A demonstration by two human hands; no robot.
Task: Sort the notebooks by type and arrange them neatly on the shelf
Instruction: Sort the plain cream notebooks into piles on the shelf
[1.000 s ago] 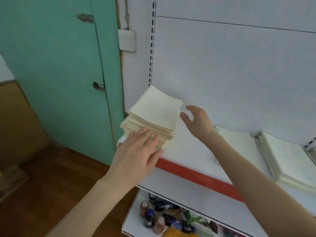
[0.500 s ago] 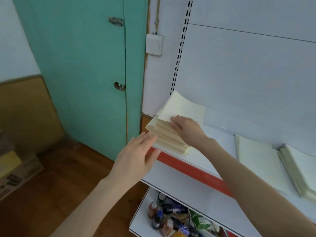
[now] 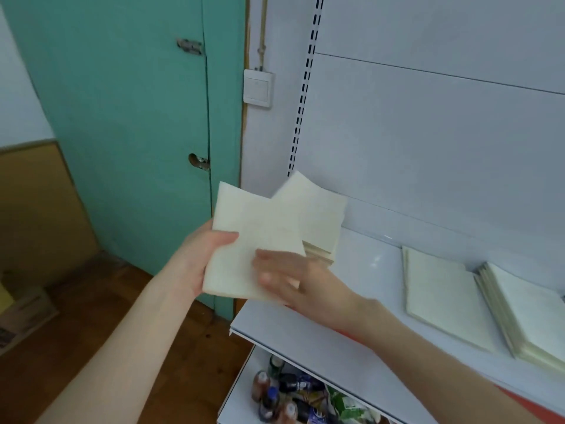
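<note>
A small cream notebook (image 3: 247,240) is held up in front of the shelf's left end. My left hand (image 3: 200,255) grips its left edge, thumb on the cover. My right hand (image 3: 293,280), blurred, rests with its fingers on the lower right of the same notebook. Behind it a stack of small cream notebooks (image 3: 318,218) lies on the white shelf (image 3: 367,289) at its far left. Further right on the shelf lie a larger cream notebook (image 3: 443,298) and, beside it, a stack of larger notebooks (image 3: 532,313).
A green door (image 3: 131,117) and a light switch (image 3: 257,88) stand left of the shelving. Bottles (image 3: 275,393) and packets fill the lower shelf. A cardboard box (image 3: 18,313) sits on the wooden floor at the left.
My right hand lifted the top notebook off the small stack and drew it toward me. My left hand closed on its left edge. The view shifted slightly left.
</note>
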